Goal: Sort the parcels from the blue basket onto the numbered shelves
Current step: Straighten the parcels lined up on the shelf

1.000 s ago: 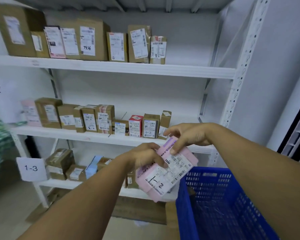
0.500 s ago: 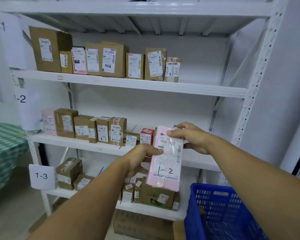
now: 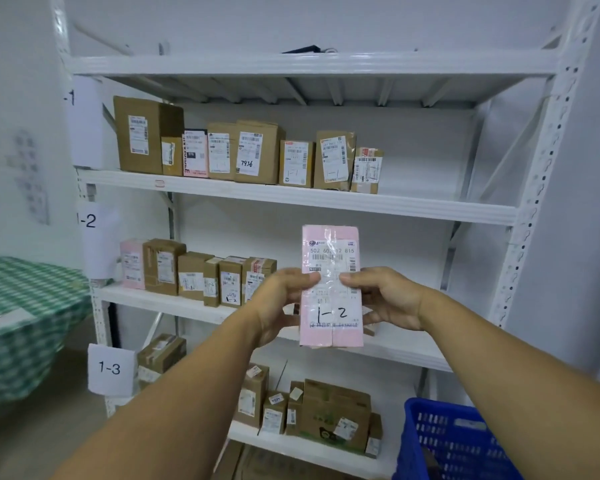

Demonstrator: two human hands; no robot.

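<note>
Head view: far left of the left hand (image 3: 282, 303), a green checked cloth (image 3: 25, 306) is blurred and cut off. Left hand and right hand (image 3: 388, 301) grip the upright pink parcel (image 3: 330, 308) marked 1-2 between them, partly hiding brown boxes (image 3: 255, 280) on the white shelf board (image 3: 174, 304) behind. Below the right hand, the blue basket (image 3: 465, 441) is cropped at the corner.

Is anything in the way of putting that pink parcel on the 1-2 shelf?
Nothing visible. The pink parcel is held right before the 1-2 shelf, whose right end is bare; boxes stand on its left part.
</note>
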